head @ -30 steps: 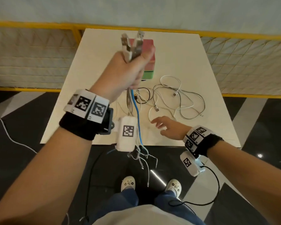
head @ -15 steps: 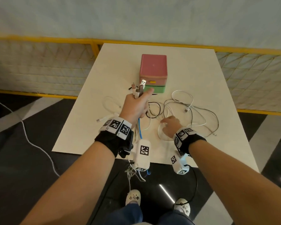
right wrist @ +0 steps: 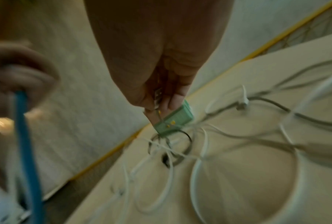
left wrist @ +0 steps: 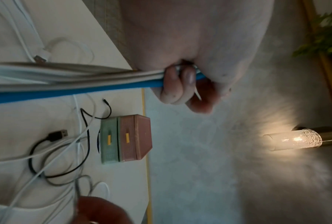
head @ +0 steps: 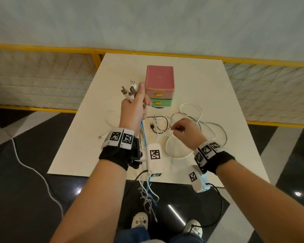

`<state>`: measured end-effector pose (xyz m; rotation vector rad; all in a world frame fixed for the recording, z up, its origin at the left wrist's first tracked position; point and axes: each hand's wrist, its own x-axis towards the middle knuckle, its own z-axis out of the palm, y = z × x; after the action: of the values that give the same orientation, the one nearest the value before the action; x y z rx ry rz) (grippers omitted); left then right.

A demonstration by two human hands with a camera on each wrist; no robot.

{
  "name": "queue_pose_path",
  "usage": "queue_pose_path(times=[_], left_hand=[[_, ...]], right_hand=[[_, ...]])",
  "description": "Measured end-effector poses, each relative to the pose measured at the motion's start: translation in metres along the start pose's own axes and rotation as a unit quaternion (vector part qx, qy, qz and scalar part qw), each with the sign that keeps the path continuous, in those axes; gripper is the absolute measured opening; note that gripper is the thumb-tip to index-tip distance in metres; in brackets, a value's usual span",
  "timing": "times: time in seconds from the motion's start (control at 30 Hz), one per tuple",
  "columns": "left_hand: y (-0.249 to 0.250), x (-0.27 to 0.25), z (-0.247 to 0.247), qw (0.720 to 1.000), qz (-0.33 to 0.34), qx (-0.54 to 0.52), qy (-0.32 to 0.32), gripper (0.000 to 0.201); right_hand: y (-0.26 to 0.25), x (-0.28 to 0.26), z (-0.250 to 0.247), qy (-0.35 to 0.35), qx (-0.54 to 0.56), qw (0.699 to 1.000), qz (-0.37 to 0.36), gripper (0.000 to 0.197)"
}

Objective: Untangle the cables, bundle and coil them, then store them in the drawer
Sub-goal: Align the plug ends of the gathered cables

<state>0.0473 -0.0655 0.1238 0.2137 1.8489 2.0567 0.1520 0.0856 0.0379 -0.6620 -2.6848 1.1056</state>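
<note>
My left hand (head: 133, 109) grips a bundle of cables (head: 130, 92) upright, their plugs sticking out above the fist. A blue cable (head: 144, 137) and several white ones hang from it past the table's front edge. In the left wrist view the fingers (left wrist: 180, 84) curl round the bundle (left wrist: 65, 78). My right hand (head: 181, 128) hovers over the loose white cables (head: 191, 111) and pinches a small cable plug (right wrist: 157, 95). A black cable (head: 158, 123) with a USB plug lies between the hands. The pink and green drawer box (head: 160, 85) stands behind, both drawers shut.
The white table (head: 209, 81) stands against a yellow railing (head: 253, 61) with mesh panels. A white cord (head: 33, 171) trails over the dark floor at the left. My feet (head: 140, 220) stand at the table's front edge. A lit wall lamp (left wrist: 293, 139) shows in the left wrist view.
My left hand has come down from high up to just over the table with the bundle. My right hand reached into the loose cables, then lifted with a plug pinched.
</note>
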Motion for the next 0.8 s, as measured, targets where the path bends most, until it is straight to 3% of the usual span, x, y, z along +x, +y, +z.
queue_pose_path(times=[0.13,0.23,0.37,0.47,0.53,0.63,0.8], left_hand=[[-0.004,-0.011,0.006,0.992,0.053,0.09,-0.072,0.044],[-0.005,-0.026,0.019,0.979,0.055,0.131,-0.149,0.042],[-0.007,-0.034,0.032,0.971,0.049,0.133,-0.195,0.044],[-0.008,-0.033,0.033,0.979,0.044,0.068,-0.186,0.039],[-0.005,-0.034,0.032,0.98,0.061,0.013,-0.19,0.03],[0.0,-0.033,0.032,0.98,0.08,-0.04,-0.178,0.034],[0.003,-0.034,0.026,0.987,0.1,0.02,-0.125,0.051]], right_hand=[[-0.037,-0.021,-0.04,0.033,0.168,0.981,-0.089,0.016],[-0.061,-0.03,-0.063,0.043,0.239,0.962,-0.123,0.017],[-0.078,-0.034,-0.075,0.103,0.274,0.949,-0.118,0.019],[-0.078,-0.037,-0.069,0.138,0.242,0.959,-0.059,0.021],[-0.077,-0.041,-0.06,0.074,0.244,0.967,-0.014,0.019],[-0.076,-0.048,-0.045,-0.049,0.238,0.97,-0.022,0.021],[-0.079,-0.048,-0.036,-0.059,0.207,0.974,-0.073,0.023]])
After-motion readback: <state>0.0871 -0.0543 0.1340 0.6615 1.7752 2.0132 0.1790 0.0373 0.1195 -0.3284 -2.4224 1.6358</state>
